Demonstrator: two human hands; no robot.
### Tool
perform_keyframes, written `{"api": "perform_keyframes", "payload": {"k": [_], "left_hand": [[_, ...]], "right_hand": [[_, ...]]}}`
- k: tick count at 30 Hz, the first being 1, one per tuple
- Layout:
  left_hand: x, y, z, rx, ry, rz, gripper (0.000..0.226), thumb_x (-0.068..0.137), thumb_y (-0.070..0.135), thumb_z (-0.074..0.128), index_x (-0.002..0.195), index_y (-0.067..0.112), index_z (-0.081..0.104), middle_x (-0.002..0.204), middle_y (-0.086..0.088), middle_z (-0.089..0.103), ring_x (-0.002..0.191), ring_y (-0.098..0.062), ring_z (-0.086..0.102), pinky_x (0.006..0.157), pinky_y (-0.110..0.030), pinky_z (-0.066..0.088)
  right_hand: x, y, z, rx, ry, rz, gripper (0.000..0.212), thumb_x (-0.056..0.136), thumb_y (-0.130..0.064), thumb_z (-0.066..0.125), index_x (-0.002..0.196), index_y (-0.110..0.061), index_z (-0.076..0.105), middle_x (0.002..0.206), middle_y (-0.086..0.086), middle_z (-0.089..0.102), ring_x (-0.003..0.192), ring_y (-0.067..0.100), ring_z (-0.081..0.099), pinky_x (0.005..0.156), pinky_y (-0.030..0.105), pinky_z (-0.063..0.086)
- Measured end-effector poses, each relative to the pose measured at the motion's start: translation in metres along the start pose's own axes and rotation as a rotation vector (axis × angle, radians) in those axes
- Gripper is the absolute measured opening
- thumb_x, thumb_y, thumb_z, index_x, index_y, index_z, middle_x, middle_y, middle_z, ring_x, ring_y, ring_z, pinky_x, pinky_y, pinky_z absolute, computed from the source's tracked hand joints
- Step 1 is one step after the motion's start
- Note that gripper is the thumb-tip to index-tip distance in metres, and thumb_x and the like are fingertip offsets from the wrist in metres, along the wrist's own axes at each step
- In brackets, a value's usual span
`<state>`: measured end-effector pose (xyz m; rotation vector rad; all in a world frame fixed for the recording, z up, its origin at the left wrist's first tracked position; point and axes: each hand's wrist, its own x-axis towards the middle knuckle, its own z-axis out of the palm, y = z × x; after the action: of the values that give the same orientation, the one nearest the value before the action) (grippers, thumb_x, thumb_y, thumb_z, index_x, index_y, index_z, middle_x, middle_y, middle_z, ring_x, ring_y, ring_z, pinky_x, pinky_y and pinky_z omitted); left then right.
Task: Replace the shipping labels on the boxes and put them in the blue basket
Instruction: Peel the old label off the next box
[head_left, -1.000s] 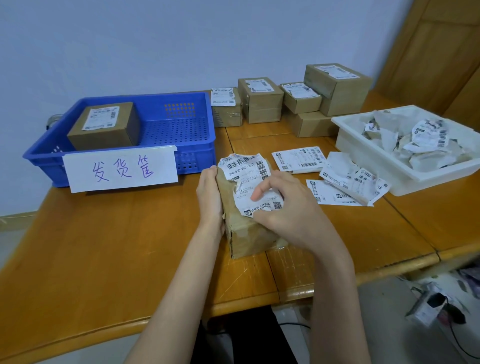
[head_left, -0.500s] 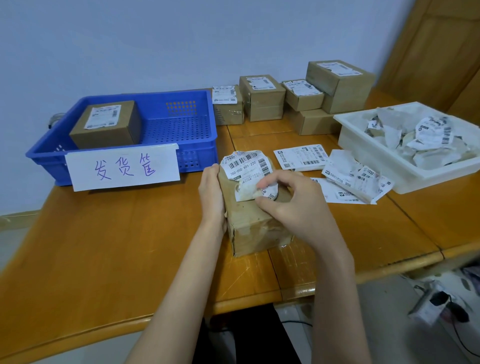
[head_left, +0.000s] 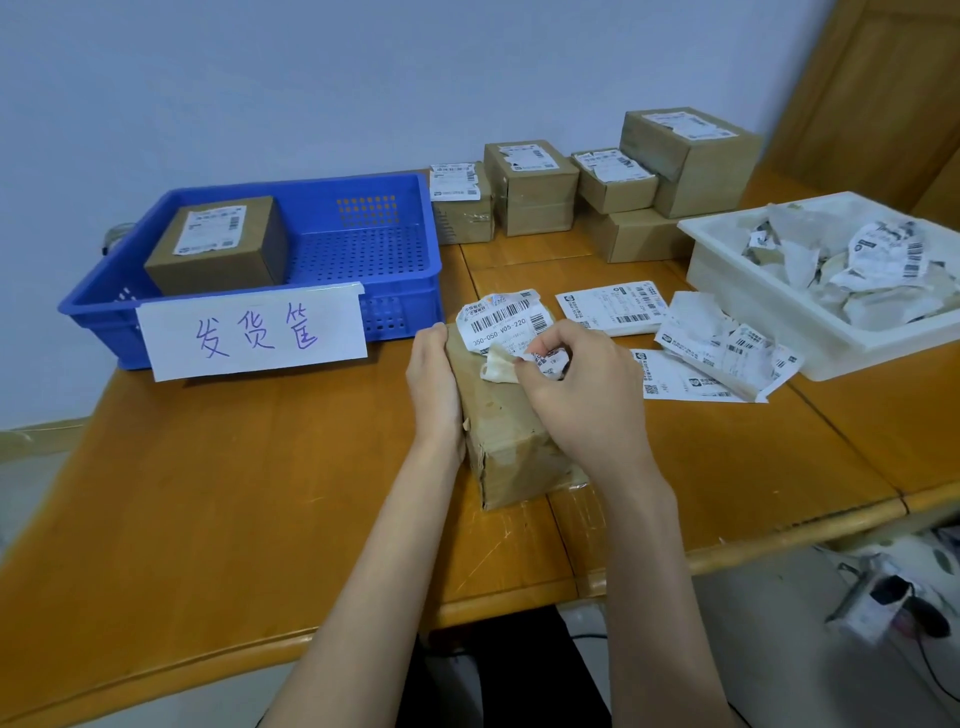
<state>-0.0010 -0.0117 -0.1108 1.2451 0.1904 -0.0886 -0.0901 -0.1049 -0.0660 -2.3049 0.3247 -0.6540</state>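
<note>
A taped cardboard box (head_left: 511, 441) stands on the wooden table (head_left: 234, 478) in front of me. My left hand (head_left: 435, 387) grips its left side. My right hand (head_left: 576, 387) pinches the old shipping label (head_left: 501, 319), which is peeled off the near part of the box top and crumpled back toward the far edge. The blue basket (head_left: 400, 249) sits at the back left and holds one labelled box (head_left: 221, 247). Fresh flat labels (head_left: 613, 306) lie to the right of the box.
Several labelled boxes (head_left: 535, 187) are stacked along the wall at the back. A white tray (head_left: 748, 291) of crumpled old labels stands at the right. More loose labels (head_left: 727, 348) lie before it. A handwritten paper sign (head_left: 252, 332) hangs on the basket front.
My right hand has peeled the old label further away from me, bunching it toward the box's far edge. My left hand has stayed on the box's side.
</note>
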Motion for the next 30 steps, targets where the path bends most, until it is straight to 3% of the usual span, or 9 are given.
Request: {"api": "perform_keyframes", "payload": {"k": [3,8,10,13,16,19,21,24,30], "left_hand": [[0.000,-0.002,-0.001,0.002,0.003,0.025,0.019,0.089,0.034,0.052,0.080,0.021,0.063,0.093,-0.007,0.063,0.088,-0.020,0.056,0.079,-0.038,0.042],[0.000,-0.004,-0.002,0.031,0.011,0.063,0.026,0.097,0.031,0.049,0.073,0.020,0.052,0.079,0.000,0.049,0.080,-0.017,0.046,0.076,-0.034,0.035],[-0.001,-0.002,-0.002,0.031,0.019,0.063,0.027,0.097,0.031,0.049,0.073,0.020,0.052,0.078,0.001,0.050,0.080,-0.016,0.046,0.076,-0.033,0.036],[0.000,0.001,-0.005,0.072,-0.012,0.023,0.027,0.097,0.037,0.049,0.078,0.020,0.058,0.087,-0.004,0.057,0.085,-0.018,0.054,0.080,-0.035,0.042],[-0.003,0.010,-0.008,0.152,-0.015,-0.040,0.019,0.096,0.036,0.051,0.094,0.024,0.065,0.107,-0.004,0.067,0.106,-0.021,0.062,0.095,-0.039,0.048],[-0.019,0.031,-0.003,0.178,0.211,0.255,0.025,0.095,0.014,0.052,0.117,0.018,0.063,0.120,0.004,0.064,0.116,-0.010,0.057,0.101,-0.026,0.045],[-0.038,0.052,0.010,0.090,0.285,0.542,0.026,0.092,0.004,0.049,0.110,0.012,0.064,0.112,0.004,0.066,0.108,-0.005,0.059,0.098,-0.022,0.046],[-0.070,0.072,0.042,-0.019,0.115,0.730,0.018,0.084,0.003,0.047,0.087,0.014,0.061,0.087,0.001,0.065,0.088,-0.014,0.062,0.084,-0.027,0.049],[-0.106,0.024,0.126,0.241,-0.262,0.602,0.013,0.090,0.009,0.053,0.083,0.017,0.060,0.074,0.005,0.059,0.071,-0.021,0.058,0.065,-0.022,0.045]], "right_hand": [[0.002,0.000,0.000,0.002,-0.025,0.014,0.009,0.089,-0.023,0.065,0.087,-0.026,0.058,0.067,-0.016,0.046,0.066,0.005,0.042,0.066,0.025,0.028],[0.010,0.006,-0.009,0.472,0.086,0.206,0.003,0.092,-0.021,0.064,0.092,-0.020,0.061,0.082,-0.012,0.062,0.068,0.004,0.055,0.064,0.021,0.046],[0.010,0.007,-0.010,0.528,0.095,0.206,0.005,0.092,-0.020,0.066,0.092,-0.017,0.062,0.076,-0.010,0.059,0.060,0.004,0.048,0.058,0.018,0.042],[0.006,0.005,-0.007,0.549,0.079,0.185,0.012,0.092,-0.023,0.066,0.082,-0.024,0.061,0.075,-0.008,0.061,0.066,0.004,0.051,0.060,0.020,0.041],[0.003,0.003,-0.005,0.505,0.045,0.159,0.011,0.092,-0.025,0.066,0.081,-0.021,0.063,0.079,-0.004,0.064,0.068,0.009,0.056,0.061,0.029,0.046],[0.001,0.000,-0.004,0.463,0.052,0.088,0.012,0.094,-0.027,0.062,0.084,-0.021,0.062,0.085,-0.009,0.063,0.087,0.009,0.057,0.066,0.023,0.046],[0.003,0.001,-0.008,0.474,0.105,0.045,0.013,0.096,-0.027,0.058,0.086,-0.019,0.060,0.088,-0.006,0.062,0.092,0.012,0.054,0.072,0.024,0.042],[0.007,0.007,-0.023,0.520,0.194,0.044,0.014,0.099,-0.025,0.053,0.090,-0.014,0.057,0.091,0.002,0.062,0.092,0.018,0.053,0.079,0.032,0.042],[0.030,0.056,-0.083,0.548,0.412,0.133,0.021,0.098,-0.027,0.055,0.078,-0.026,0.050,0.076,-0.005,0.053,0.075,0.013,0.049,0.071,0.030,0.040]]}}
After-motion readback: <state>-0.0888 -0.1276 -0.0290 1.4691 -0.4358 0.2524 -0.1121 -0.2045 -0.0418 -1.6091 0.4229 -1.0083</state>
